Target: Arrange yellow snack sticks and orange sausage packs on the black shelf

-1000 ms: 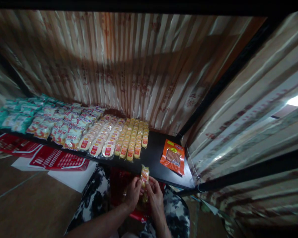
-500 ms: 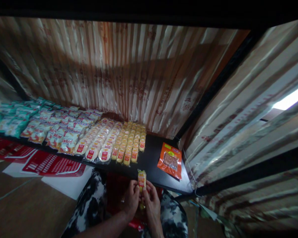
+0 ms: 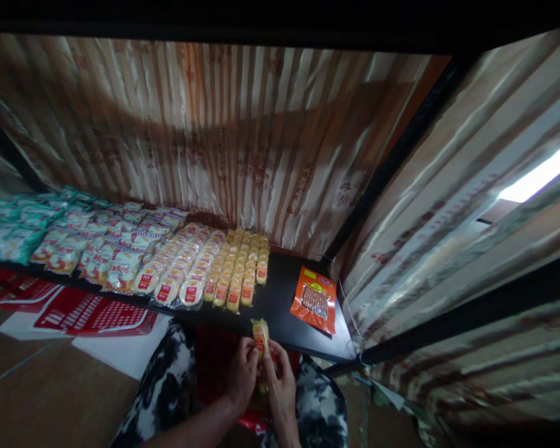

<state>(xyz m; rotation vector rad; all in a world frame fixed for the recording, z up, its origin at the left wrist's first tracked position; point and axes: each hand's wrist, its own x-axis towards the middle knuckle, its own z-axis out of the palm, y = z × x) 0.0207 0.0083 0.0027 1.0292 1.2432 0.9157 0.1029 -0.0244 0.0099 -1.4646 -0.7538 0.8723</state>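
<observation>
Both of my hands hold one small yellow snack packet [image 3: 260, 333] upright, just below the front edge of a black shelf [image 3: 280, 308]. My left hand [image 3: 242, 376] pinches the packet from the left and my right hand [image 3: 280, 382] from the right, fingers closed on it. On the shelf, rows of the same yellow packets [image 3: 240, 270] lie beside rows of round pale cakes in clear wrap [image 3: 182, 270]. An orange pouch [image 3: 313, 300] lies alone at the shelf's right end.
Further left on the shelf are red-and-white packs [image 3: 116, 252] and teal packs [image 3: 14, 227]. Red printed sheets [image 3: 88, 311] lie on the floor under the shelf. A striped curtain [image 3: 214, 137] hangs behind and to the right. A red basket [image 3: 214, 361] sits between my knees.
The view has drifted, so the shelf and hands sit slightly lower and more to the left. The packet stays pinched between both hands and has turned a little more upright.
</observation>
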